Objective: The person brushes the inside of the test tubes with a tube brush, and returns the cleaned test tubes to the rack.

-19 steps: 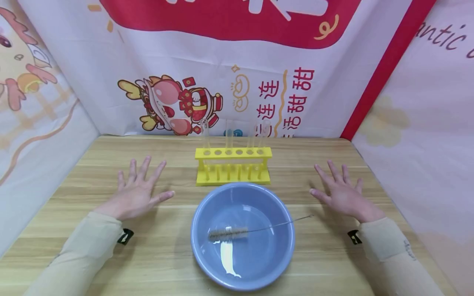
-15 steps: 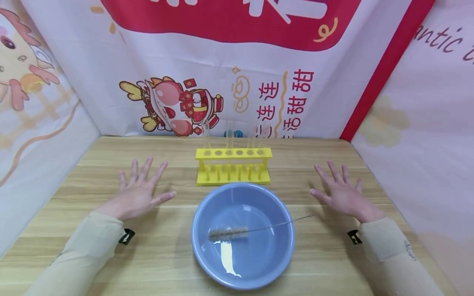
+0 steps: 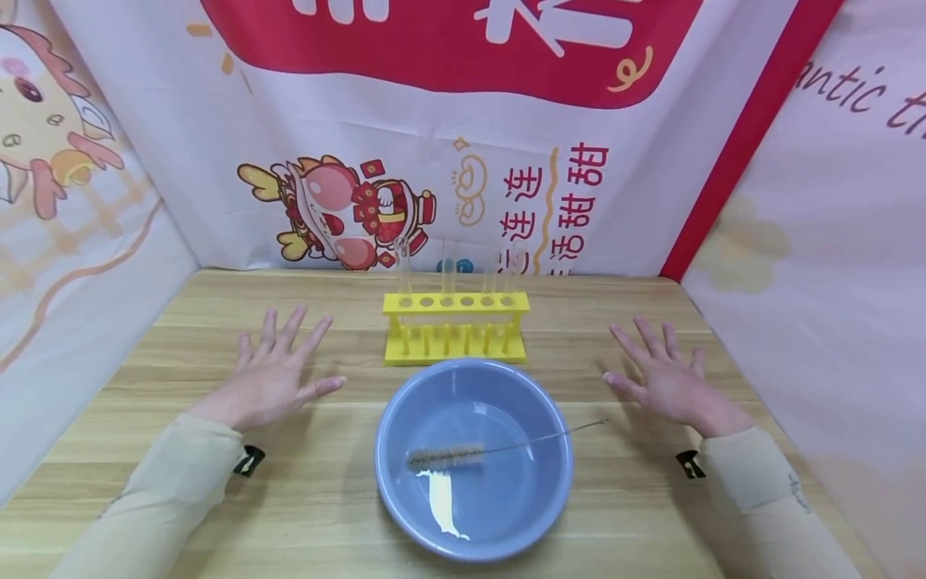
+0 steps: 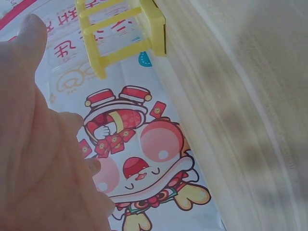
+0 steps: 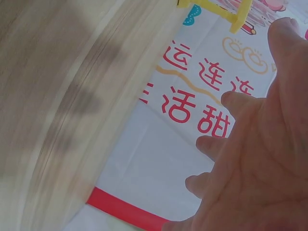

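My left hand is held with spread, straight fingers to the left of a blue basin; it holds nothing. On the other side my right hand is spread the same way, also holding nothing. A test tube brush lies in the basin, its thin wire handle reaching over the right rim. Behind the basin stands a yellow test tube rack with several clear test tubes upright in it. Both wrist views show a palm and part of the rack, with finger shadows on the wood.
A wooden table carries everything. Printed cloth hangs along its back edge, and more cloth walls stand at the left and right sides. Both forearms wear light sleeves with a black strap piece near each wrist.
The head view has tilted slightly, so the back cloth sits a little lower in it. Both hands stay spread in nearly the same place; the basin, brush and rack have not moved.
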The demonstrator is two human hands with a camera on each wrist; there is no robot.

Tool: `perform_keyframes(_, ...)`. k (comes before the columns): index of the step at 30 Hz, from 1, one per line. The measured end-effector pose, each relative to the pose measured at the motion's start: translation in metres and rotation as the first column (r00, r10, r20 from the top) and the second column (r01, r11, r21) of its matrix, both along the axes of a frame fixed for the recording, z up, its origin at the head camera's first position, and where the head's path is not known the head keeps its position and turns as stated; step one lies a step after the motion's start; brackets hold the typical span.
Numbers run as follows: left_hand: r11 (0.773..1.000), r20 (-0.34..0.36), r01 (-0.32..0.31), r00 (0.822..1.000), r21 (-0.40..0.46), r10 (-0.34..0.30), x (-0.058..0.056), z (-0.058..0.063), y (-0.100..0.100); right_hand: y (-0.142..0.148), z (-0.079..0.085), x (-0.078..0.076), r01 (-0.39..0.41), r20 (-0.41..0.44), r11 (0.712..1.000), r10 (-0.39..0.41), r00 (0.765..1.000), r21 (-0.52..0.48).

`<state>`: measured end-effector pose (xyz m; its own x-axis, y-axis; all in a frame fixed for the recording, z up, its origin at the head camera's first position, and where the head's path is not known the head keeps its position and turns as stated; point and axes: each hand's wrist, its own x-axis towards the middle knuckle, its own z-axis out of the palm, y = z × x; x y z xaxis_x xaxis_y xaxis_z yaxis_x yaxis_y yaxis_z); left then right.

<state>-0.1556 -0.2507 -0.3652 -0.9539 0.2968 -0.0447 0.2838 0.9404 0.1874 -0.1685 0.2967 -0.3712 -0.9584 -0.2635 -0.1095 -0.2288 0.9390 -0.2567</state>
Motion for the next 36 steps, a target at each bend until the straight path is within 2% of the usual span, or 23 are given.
perform_keyframes(14, 1.000, 0.005, 0.015, 1.000, -0.004, -0.015, -0.004, 0.012, 0.002, -0.008, -0.001, -0.005, -0.033, 0.012, 0.999, 0.033, 0.999, -0.032)
perform_keyframes(18, 0.999, 0.016, 0.041, 0.999, 0.008, -0.041, -0.008, 0.016, 0.006, -0.005, 0.003, -0.003, -0.034, 0.006, 0.999, 0.035, 0.999, -0.036)
perform_keyframes(21, 0.994, 0.034, 0.085, 0.996, 0.072, -0.088, -0.016, 0.016, 0.010, -0.002, 0.010, 0.001, -0.061, -0.013, 0.997, 0.060, 0.998, -0.053)
perform_keyframes(24, 0.975, 0.051, 0.112, 0.991, 0.193, -0.124, -0.028, 0.016, 0.015, -0.002, 0.020, 0.006, -0.142, -0.071, 0.985, 0.135, 0.988, -0.097)
perform_keyframes(27, 0.949, 0.049, 0.093, 0.992, 0.300, -0.113, -0.046, 0.017, 0.021, -0.006, 0.031, 0.013, -0.222, -0.164, 0.968, 0.203, 0.966, -0.114)
perform_keyframes(29, 0.936, 0.045, 0.069, 0.995, 0.346, -0.090, -0.058, 0.019, 0.026, -0.009, 0.037, 0.019, -0.275, -0.234, 0.955, 0.245, 0.941, -0.106)
perform_keyframes(31, 0.926, 0.040, 0.044, 0.997, 0.375, -0.064, -0.069, 0.020, 0.032, -0.013, 0.041, 0.026, -0.328, -0.312, 0.940, 0.286, 0.906, -0.090)
perform_keyframes(33, 0.914, 0.044, 0.023, 0.998, 0.405, -0.044, -0.079, 0.020, 0.041, -0.017, 0.042, 0.034, -0.391, -0.386, 0.917, 0.333, 0.860, -0.080)
perform_keyframes(36, 0.901, 0.050, 0.016, 0.998, 0.433, -0.042, -0.091, 0.018, 0.056, -0.022, 0.037, 0.047, -0.452, -0.461, 0.890, 0.376, 0.804, -0.064)
